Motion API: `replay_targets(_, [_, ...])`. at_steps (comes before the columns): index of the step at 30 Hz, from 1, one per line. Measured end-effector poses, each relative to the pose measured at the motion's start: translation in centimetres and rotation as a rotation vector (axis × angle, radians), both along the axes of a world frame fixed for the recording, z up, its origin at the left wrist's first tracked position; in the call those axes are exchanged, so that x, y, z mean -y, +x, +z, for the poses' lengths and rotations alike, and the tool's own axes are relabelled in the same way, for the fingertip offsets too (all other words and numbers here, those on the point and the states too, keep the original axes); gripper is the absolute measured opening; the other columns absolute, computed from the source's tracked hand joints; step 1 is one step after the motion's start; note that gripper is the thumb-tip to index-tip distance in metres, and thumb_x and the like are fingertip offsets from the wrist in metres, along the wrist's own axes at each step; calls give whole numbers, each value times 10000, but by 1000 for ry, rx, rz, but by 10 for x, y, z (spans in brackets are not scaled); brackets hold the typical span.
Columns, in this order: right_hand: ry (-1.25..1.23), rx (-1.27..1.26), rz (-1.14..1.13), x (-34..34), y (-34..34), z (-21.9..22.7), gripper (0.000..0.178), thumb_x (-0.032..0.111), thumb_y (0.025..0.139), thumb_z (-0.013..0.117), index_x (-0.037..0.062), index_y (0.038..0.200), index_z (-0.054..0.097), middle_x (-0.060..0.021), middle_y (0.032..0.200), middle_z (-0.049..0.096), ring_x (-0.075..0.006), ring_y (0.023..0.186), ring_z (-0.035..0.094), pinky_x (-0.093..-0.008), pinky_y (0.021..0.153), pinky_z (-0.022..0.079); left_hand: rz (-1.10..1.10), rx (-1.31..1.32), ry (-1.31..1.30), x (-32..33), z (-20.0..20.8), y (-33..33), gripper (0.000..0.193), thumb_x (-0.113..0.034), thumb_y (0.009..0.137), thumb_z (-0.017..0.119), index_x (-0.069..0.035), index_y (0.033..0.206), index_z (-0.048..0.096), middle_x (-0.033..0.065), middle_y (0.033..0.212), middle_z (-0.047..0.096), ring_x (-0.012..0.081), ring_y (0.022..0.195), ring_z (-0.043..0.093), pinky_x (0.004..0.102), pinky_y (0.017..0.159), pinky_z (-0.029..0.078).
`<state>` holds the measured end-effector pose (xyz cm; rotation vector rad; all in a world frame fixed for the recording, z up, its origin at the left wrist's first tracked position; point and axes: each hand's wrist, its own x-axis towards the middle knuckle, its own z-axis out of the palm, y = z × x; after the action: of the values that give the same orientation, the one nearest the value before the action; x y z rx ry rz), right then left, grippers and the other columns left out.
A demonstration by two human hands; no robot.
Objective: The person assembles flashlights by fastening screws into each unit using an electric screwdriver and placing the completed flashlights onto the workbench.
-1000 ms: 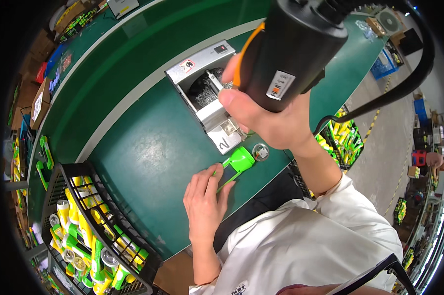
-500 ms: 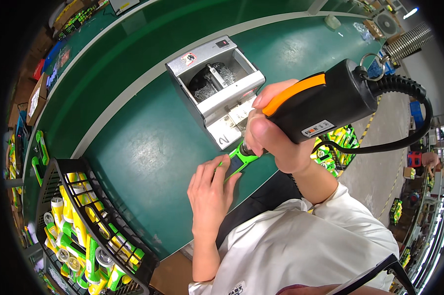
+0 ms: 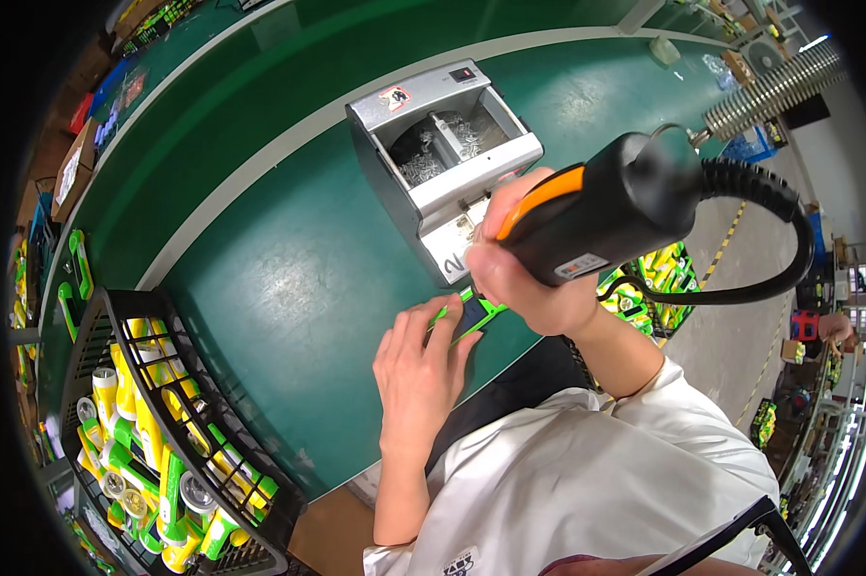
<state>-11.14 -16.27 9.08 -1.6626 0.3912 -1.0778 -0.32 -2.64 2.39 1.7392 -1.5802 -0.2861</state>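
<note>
In the head view, the left hand (image 3: 418, 370) rests on the green table (image 3: 289, 240) with its fingers and thumb drawn fairly close together, holding the near end of a green flashlight body (image 3: 471, 312) with a dark panel. This body lies on the table at the near corner of a metal screw feeder (image 3: 486, 171), its far end hidden beneath the right hand (image 3: 538, 288). The right hand is wrapped around the front of a black electric screwdriver (image 3: 610, 216), its fingers closed about the grip beside an orange lever (image 3: 543, 202). The tool slants, with its rear up to the right and its front pointing down toward the flashlight body; the tip is covered by the hand, so whether it touches the body cannot be told. A black cable (image 3: 721, 293) loops from the tool's rear, and a coiled metal spring (image 3: 773, 91) stretches away above it. Loose screws (image 3: 421, 171) lie in the feeder's open hopper, around a light-coloured bar. On the left stands a black basket (image 3: 130, 305) filled with yellow and green flashlights (image 3: 135, 480), with two green strip-like parts (image 3: 78, 264) beyond it. More yellow and green pieces (image 3: 665, 269) sit past the table's right edge.
</note>
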Motion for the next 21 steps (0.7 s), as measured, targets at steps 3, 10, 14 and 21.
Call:
replay_targets(3, [-283,-85,13,5,1,5,313,-114,838,660,18,1068,494,-43,738,588,-79,591,552,-254,548,457,11,20,0,-2,5,1,349,-182,809,820,-53,1116,714,44,1118,694,243,963,653,374,736,508])
replay_targets(10, [-285,-139,67,1,-12,-4,276,-57,889,684,15,1039,463,-62,791,579,-88,628,560,-256,547,478,46,-15,-50,-4,0,-6,342,-202,774,854,-50,1054,731,62,1076,693,273,934,667,398,765,537])
replay_targets(14, [86,0,-27,-10,-6,-4,256,-89,896,646,22,1040,465,-60,739,560,-101,531,540,-282,492,476,42,-22,-38,-7,5,-8,338,-189,784,848,-49,1067,728,35,1094,701,258,928,667,392,770,541])
replay_targets(21, [-40,2,-45,-10,-6,-3,234,-54,919,644,-1,1079,481,-78,734,584,-101,534,543,-269,497,464,21,7,-33,-6,-1,-3,364,-210,823,810,-61,1142,716,23,1122,687,231,960,643,370,734,497])
